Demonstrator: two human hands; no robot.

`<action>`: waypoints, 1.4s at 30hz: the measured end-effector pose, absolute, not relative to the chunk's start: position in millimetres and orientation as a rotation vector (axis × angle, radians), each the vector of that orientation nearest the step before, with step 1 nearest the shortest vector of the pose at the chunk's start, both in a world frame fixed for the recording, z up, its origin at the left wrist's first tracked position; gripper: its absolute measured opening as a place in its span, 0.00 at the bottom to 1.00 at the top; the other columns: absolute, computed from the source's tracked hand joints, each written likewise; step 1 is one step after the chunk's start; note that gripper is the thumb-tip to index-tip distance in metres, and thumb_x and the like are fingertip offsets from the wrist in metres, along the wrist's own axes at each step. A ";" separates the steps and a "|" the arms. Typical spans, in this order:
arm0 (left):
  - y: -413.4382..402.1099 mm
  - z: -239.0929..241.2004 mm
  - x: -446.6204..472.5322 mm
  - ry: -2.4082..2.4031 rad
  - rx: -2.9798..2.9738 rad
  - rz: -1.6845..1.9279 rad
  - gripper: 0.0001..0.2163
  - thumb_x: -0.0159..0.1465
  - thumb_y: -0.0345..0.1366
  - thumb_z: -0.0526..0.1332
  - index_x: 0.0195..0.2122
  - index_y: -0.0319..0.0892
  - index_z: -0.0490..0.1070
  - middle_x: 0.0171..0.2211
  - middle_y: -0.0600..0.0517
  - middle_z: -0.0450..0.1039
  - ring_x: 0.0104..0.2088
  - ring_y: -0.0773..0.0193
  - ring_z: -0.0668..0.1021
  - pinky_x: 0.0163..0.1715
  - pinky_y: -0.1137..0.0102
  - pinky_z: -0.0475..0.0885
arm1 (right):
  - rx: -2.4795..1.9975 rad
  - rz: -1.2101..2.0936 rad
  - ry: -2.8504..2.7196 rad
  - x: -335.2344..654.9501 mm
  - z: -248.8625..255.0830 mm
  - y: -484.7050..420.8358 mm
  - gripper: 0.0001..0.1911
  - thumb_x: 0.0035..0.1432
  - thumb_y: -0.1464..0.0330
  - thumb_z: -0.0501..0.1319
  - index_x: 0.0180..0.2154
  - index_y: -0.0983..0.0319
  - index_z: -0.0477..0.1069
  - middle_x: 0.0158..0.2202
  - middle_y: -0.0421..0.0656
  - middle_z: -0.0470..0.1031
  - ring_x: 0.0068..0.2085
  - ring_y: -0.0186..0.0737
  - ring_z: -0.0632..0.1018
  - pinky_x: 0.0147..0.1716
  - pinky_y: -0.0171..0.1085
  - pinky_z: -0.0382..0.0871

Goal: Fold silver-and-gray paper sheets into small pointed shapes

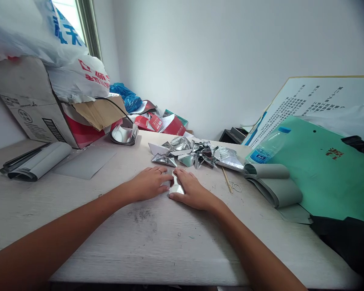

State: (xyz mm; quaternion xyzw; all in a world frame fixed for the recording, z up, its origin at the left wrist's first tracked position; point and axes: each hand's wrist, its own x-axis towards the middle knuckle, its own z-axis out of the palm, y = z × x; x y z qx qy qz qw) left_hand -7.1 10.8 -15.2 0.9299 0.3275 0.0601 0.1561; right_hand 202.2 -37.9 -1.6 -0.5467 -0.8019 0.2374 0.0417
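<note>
A small folded piece of silver foil paper [177,187] lies on the pale table between my two hands. My left hand [150,184], with a ring on one finger, has its fingertips on the paper's left edge. From the other side my right hand [194,189] grips the paper, its thumb at the near corner and its fingers along the far end. Both hands are closed on it, and part of the paper is hidden under the fingers. Just beyond them is a heap of folded silver foil pieces [200,152].
Grey-backed sheets lie rolled at left [41,161], with a flat grey sheet [86,161] beside them. To the right are a thin stick [227,180], rubber bands [236,186], curled grey sheets [274,190], a plastic bottle [268,146] and a green bag [330,169]. A cardboard box [30,109] stands back left.
</note>
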 end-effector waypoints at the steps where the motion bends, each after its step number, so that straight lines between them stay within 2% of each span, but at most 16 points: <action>1: 10.8 -14.0 -7.1 0.935 2.663 0.160 0.15 0.70 0.40 0.57 0.57 0.51 0.70 0.63 0.47 0.64 0.60 0.51 0.71 0.59 0.55 0.66 | -1.672 0.738 -2.448 202.6 -1.4 -37.4 0.48 0.60 0.50 0.61 0.71 0.66 0.47 0.73 0.57 0.45 0.72 0.57 0.49 0.69 0.57 0.43; 4: 11.0 -11.6 -7.0 0.927 2.644 0.147 0.14 0.70 0.40 0.57 0.55 0.50 0.72 0.61 0.46 0.65 0.58 0.51 0.73 0.58 0.56 0.67 | -1.618 0.722 -2.399 207.7 -1.6 -33.5 0.45 0.61 0.50 0.61 0.70 0.65 0.50 0.72 0.57 0.50 0.72 0.57 0.50 0.68 0.58 0.46; 7: 11.6 -12.7 -7.3 0.931 2.627 0.160 0.13 0.69 0.40 0.58 0.53 0.50 0.73 0.59 0.46 0.67 0.57 0.49 0.73 0.57 0.56 0.67 | -1.570 0.639 -2.324 217.1 -3.6 -28.0 0.36 0.65 0.52 0.58 0.67 0.61 0.57 0.70 0.54 0.55 0.71 0.56 0.53 0.67 0.58 0.50; 10: 12.1 -15.0 -7.5 0.935 2.623 0.181 0.14 0.68 0.39 0.58 0.53 0.50 0.74 0.60 0.44 0.67 0.57 0.47 0.73 0.57 0.54 0.67 | -1.555 0.567 -2.267 223.9 -5.6 -24.7 0.26 0.66 0.55 0.57 0.62 0.58 0.64 0.65 0.51 0.63 0.67 0.54 0.61 0.66 0.56 0.54; 13: 13.0 -14.8 -8.1 0.925 2.620 0.176 0.14 0.67 0.39 0.58 0.53 0.50 0.74 0.60 0.45 0.67 0.58 0.47 0.73 0.57 0.53 0.67 | -1.564 0.544 -2.210 224.1 -5.8 -24.1 0.20 0.67 0.59 0.57 0.57 0.59 0.69 0.59 0.50 0.70 0.62 0.52 0.68 0.63 0.53 0.59; 17: 15.7 -11.8 -10.3 0.905 2.603 0.141 0.16 0.67 0.38 0.59 0.56 0.51 0.73 0.62 0.46 0.65 0.59 0.47 0.72 0.58 0.54 0.67 | -1.627 0.554 -2.115 220.1 -4.4 -23.3 0.18 0.68 0.61 0.57 0.54 0.64 0.70 0.55 0.53 0.73 0.56 0.51 0.72 0.57 0.49 0.64; 21: 19.6 -9.2 -14.6 0.865 2.576 0.094 0.19 0.67 0.37 0.58 0.59 0.52 0.71 0.65 0.47 0.63 0.62 0.48 0.69 0.61 0.55 0.64 | -1.627 0.577 -2.054 219.3 -2.2 -22.4 0.15 0.68 0.61 0.56 0.46 0.63 0.74 0.44 0.49 0.77 0.45 0.47 0.77 0.45 0.44 0.68; 25: 24.2 -7.1 -18.8 0.828 2.547 0.027 0.21 0.67 0.35 0.57 0.61 0.56 0.69 0.66 0.48 0.60 0.63 0.49 0.67 0.62 0.55 0.63 | -1.672 0.596 -2.006 220.2 0.9 -22.8 0.13 0.67 0.62 0.57 0.44 0.63 0.74 0.39 0.47 0.78 0.40 0.44 0.77 0.39 0.40 0.66; 30: 28.6 -4.0 -23.3 0.804 2.512 -0.047 0.22 0.68 0.32 0.56 0.61 0.61 0.69 0.69 0.51 0.55 0.66 0.50 0.63 0.64 0.54 0.60 | -1.683 0.597 -2.107 219.7 2.0 -24.8 0.12 0.65 0.65 0.58 0.32 0.63 0.75 0.32 0.44 0.78 0.34 0.41 0.75 0.32 0.37 0.62; 34: 30.3 -2.0 -26.0 0.800 2.485 -0.066 0.24 0.67 0.28 0.55 0.59 0.62 0.70 0.70 0.53 0.55 0.67 0.50 0.63 0.63 0.55 0.61 | -1.654 0.657 -2.126 220.6 -0.5 -27.1 0.11 0.62 0.69 0.58 0.29 0.62 0.75 0.29 0.42 0.78 0.31 0.39 0.75 0.31 0.36 0.62; 39: 31.5 -2.5 -25.7 0.801 2.477 -0.071 0.25 0.65 0.27 0.55 0.59 0.61 0.70 0.70 0.54 0.55 0.67 0.50 0.63 0.64 0.55 0.60 | -1.589 0.731 -2.165 223.3 -2.9 -27.2 0.11 0.59 0.73 0.57 0.37 0.60 0.78 0.30 0.41 0.80 0.29 0.38 0.75 0.31 0.36 0.64; 42: 31.3 -2.8 -24.2 0.801 2.493 -0.075 0.26 0.64 0.28 0.57 0.60 0.60 0.70 0.70 0.52 0.55 0.66 0.49 0.63 0.64 0.54 0.59 | -1.557 0.751 -2.226 223.1 -1.7 -27.1 0.12 0.60 0.73 0.55 0.34 0.59 0.78 0.31 0.41 0.80 0.31 0.39 0.76 0.34 0.37 0.66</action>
